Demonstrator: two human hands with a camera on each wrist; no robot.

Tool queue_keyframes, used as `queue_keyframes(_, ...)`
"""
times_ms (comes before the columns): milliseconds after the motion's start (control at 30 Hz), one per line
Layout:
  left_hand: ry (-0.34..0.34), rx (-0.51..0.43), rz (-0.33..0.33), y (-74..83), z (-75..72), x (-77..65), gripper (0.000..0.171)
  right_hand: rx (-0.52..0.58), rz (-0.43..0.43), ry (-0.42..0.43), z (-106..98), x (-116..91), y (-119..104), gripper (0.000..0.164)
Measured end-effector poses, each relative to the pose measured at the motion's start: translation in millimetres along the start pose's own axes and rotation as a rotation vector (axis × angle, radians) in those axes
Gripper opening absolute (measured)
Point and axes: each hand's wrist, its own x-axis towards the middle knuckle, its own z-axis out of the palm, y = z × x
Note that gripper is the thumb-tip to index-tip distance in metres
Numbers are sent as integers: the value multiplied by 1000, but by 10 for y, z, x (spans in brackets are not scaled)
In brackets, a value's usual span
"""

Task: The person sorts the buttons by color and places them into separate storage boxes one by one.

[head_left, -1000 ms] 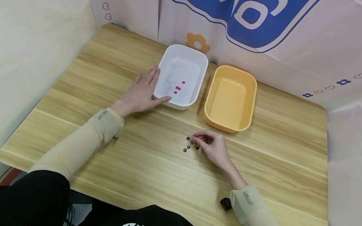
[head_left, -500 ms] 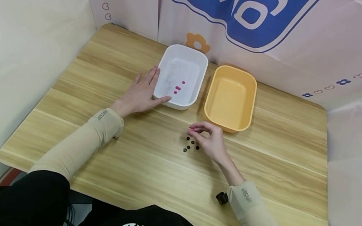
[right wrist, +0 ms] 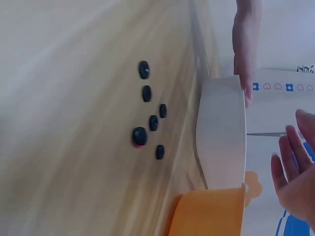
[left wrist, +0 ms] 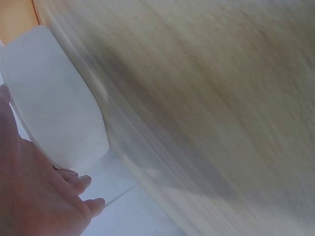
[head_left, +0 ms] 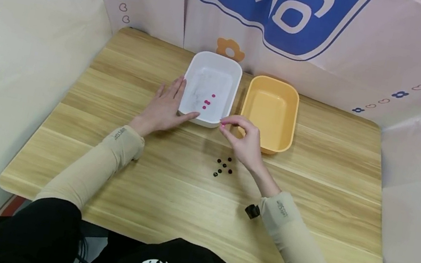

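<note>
By the white bin's [head_left: 213,75] near-right corner: right hand [head_left: 246,147] has a small pink piece [head_left: 222,125] pinched in its fingers. Left hand [head_left: 165,107] on bin's left edge, fingers spread. Six black pieces [head_left: 224,165] on tabletop [head_left: 165,194].

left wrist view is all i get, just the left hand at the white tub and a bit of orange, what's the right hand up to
Observer: The right hand pinches a small pink piece between thumb and finger.
Operator: ok and inside the white tub, i only see its outer wall
Observer: A few loose pink pieces lie on its floor, toward the end nearer the person.
</note>
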Motion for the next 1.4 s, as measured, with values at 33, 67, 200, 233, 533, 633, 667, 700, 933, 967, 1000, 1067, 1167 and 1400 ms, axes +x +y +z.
queue_keyframes(33, 1, 3, 0, 0, 0, -1, 121, -5, 3, 13, 13, 40, 1, 17)
queue_keyframes(67, 2, 7, 0, 0, 1, -1, 121, -5, 7, 26, 26, 78, -2, 18)
queue_keyframes(200, 2, 18, 1, -1, 1, -1, 120, -22, 22, 74, 92, 225, 23, 20)
queue_keyframes(233, 1, 20, 1, -1, 1, 0, 120, -27, 25, 84, 109, 257, 32, 20)
queue_keyframes(533, 9, 63, 17, -16, 12, 19, 120, -65, 33, 136, 290, 459, 138, 18)
queue_keyframes(633, 12, 71, 16, -13, 12, 14, 120, -79, 41, 144, 333, 488, 156, 18)
queue_keyframes(667, 13, 71, 16, -13, 14, 14, 119, -85, 43, 144, 342, 495, 163, 18)
queue_keyframes(700, 14, 71, 16, -17, 19, 16, 119, -93, 45, 143, 352, 502, 168, 19)
queue_keyframes(933, 24, 63, 18, -26, 26, 17, 119, -162, 32, 91, 358, 470, 245, 43)
queue_keyframes(967, 24, 63, 19, -22, 25, 16, 119, -171, 29, 81, 344, 447, 255, 46)
queue_keyframes(1000, 24, 62, 21, -21, 26, 18, 119, -177, 24, 71, 327, 420, 262, 49)
queue_keyframes(1067, 23, 62, 23, -19, 23, 23, 119, -186, 7, 57, 292, 371, 333, 53)
queue_keyframes(1167, 23, 61, 23, -16, 13, 23, 119, -224, -38, 34, 240, 308, 588, 56)
queue_keyframes(1400, 19, 45, 17, -15, 8, 21, 120, -330, -130, -42, 119, 70, 531, 57)
